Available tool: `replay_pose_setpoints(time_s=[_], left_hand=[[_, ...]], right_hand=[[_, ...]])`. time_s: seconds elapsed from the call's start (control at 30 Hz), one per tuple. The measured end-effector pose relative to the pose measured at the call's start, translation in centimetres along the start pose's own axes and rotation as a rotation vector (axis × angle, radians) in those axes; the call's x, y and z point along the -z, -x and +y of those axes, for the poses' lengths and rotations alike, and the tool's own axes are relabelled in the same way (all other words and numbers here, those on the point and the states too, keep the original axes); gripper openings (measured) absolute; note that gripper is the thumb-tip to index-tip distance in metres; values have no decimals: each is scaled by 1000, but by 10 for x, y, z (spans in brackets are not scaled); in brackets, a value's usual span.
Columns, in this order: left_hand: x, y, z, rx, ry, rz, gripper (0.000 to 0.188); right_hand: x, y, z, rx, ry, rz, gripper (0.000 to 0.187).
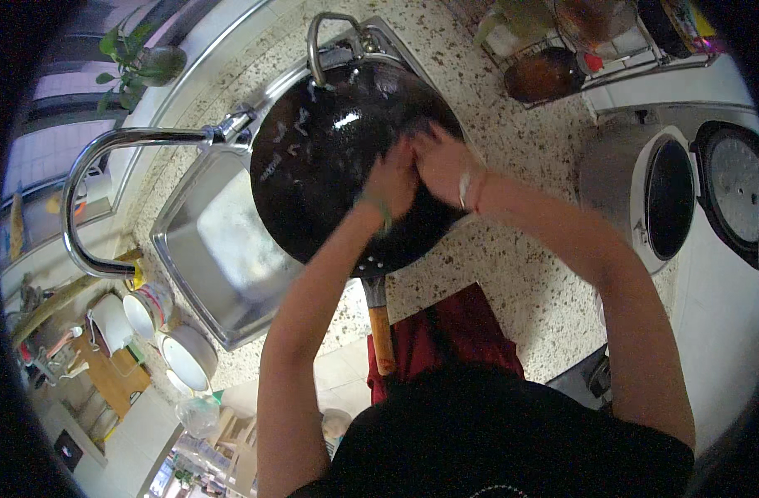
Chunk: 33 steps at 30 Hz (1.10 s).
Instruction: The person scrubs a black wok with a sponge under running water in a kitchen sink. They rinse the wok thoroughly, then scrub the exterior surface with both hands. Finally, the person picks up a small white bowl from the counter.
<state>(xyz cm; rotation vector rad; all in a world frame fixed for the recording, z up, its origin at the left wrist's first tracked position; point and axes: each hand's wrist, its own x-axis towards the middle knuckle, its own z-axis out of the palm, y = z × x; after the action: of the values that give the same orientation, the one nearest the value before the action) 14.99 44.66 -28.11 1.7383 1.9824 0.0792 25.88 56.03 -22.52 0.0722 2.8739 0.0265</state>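
A large black wok (313, 199) with a wooden handle (381, 339) rests over the edge of the sink and the counter, its handle pointing toward me. Its dark inside looks wet and shiny, with several pale spots on the left. Over the bowl, my left hand (392, 184) and my right hand (447, 168) meet, fingertips close together. Motion blurs the fingers, so whether they grip anything is hidden. A band circles each wrist.
Left of the wok lies a metal sink basin (230, 224) under a tall curved faucet (85, 191). An open-lidded rice cooker (632, 195) stands at right. A wire rack (591, 79) holds jars at the back right. White pots (188, 357) sit at left.
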Motion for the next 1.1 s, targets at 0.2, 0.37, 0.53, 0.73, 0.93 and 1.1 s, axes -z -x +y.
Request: replay_pose_setpoints(time_s=[0.2,0.37,0.53,0.73,0.93,1.1], left_hand=[[20,74,25,29,41,-366,55],[31,17,-29,152,-600,-208,56],[61,-17,-60,105,-778,3,53],[64,61,-85,235,-799,-184,51],[19,106,-41,34,-377,-234,54],[60,-5,-70,71,-829,-36,53]], right_hand=[[-8,47,-39,144,-386,-172,42],[-20,-52,-45,-144,-10,-94,47],[-44,-99,-45,-360,-64,268,48],[-43,-120,-104,-48,-447,324,43],[-6,-26,-104,33,-479,-210,47],[-28,-91,-49,-293,-136,208,46]])
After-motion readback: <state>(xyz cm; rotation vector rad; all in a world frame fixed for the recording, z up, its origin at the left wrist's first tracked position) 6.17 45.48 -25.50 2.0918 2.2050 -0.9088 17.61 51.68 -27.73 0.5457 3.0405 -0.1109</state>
